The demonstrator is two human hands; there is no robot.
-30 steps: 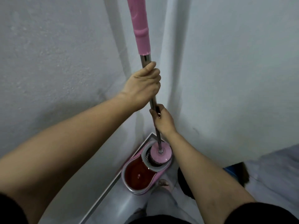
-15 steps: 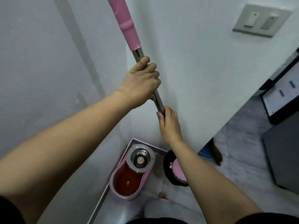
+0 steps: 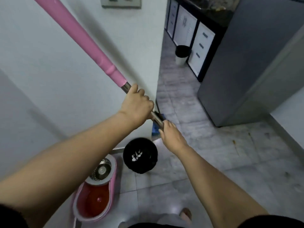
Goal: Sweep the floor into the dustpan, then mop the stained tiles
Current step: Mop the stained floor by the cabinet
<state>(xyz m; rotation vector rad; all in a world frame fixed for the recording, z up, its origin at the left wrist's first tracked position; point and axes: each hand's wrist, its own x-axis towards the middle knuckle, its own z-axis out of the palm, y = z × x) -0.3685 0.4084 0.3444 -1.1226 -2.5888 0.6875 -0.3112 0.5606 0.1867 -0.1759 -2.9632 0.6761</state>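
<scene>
Both my hands hold a mop with a pink grip (image 3: pixel 85 40) and a steel shaft, slanting from upper left down to the right. My left hand (image 3: pixel 136 104) grips the shaft just below the pink grip. My right hand (image 3: pixel 171 137) grips it lower down. The mop head is hidden behind my right arm. A pink spin bucket (image 3: pixel 113 178) with reddish water and a steel spinner basket stands on the floor at lower left. A blue dustpan (image 3: pixel 155 128) leans at the wall corner. Brownish stains (image 3: pixel 233 142) mark the grey tiles to the right.
A round black bin (image 3: pixel 140 155) with white scraps inside stands beside the bucket. A grey fridge (image 3: pixel 246 63) fills the right side, with cabinets (image 3: pixel 200 46) and a small black-topped bin (image 3: pixel 181 55) beyond. The white wall (image 3: pixel 49 79) is close on the left. My foot (image 3: pixel 185 214) shows below.
The mop head has come up out of the spinner basket and swung right, out of sight. My view has turned right from the corner toward the kitchen floor. Both hands kept their grip.
</scene>
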